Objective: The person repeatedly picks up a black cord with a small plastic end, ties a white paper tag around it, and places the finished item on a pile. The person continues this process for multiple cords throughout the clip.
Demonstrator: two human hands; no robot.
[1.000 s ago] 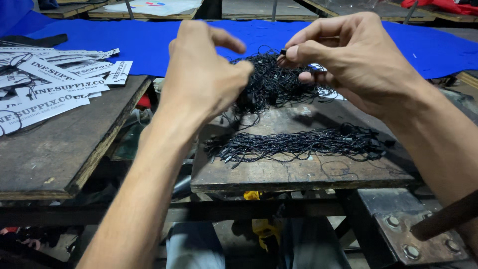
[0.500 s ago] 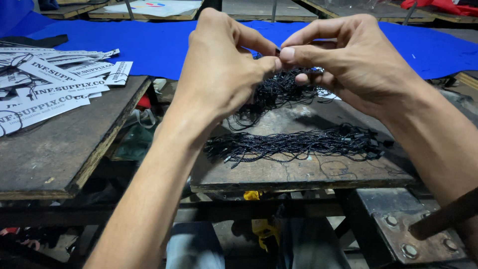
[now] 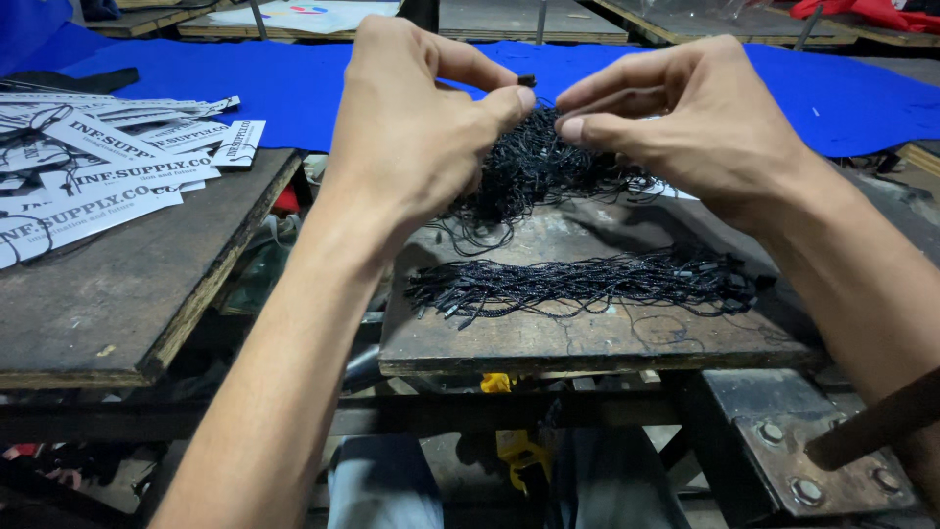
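Up between the two hands, a small black toggle (image 3: 527,80) sits pinched at the left hand (image 3: 416,127)'s thumb and forefinger tips; it is too small to tell which way its long axis runs. Below and behind it lies a tangled heap of black strings (image 3: 534,171), matte and thin, on the far part of a small wooden bench (image 3: 548,343). Nearer on that bench, a straightened bundle of strings (image 3: 587,284) lies with its long axis left to right, its small black end pieces gathered at both ends. The right hand (image 3: 685,132) has its fingers closed thumb to forefinger just right of the toggle; whether a string runs between them cannot be told. Compared with half a second ago, both hands sit a little higher and slightly apart. To the left, white printed tags (image 3: 93,181) lie spread on a larger bench (image 3: 127,294), and blue cloth (image 3: 294,83) lies beyond.
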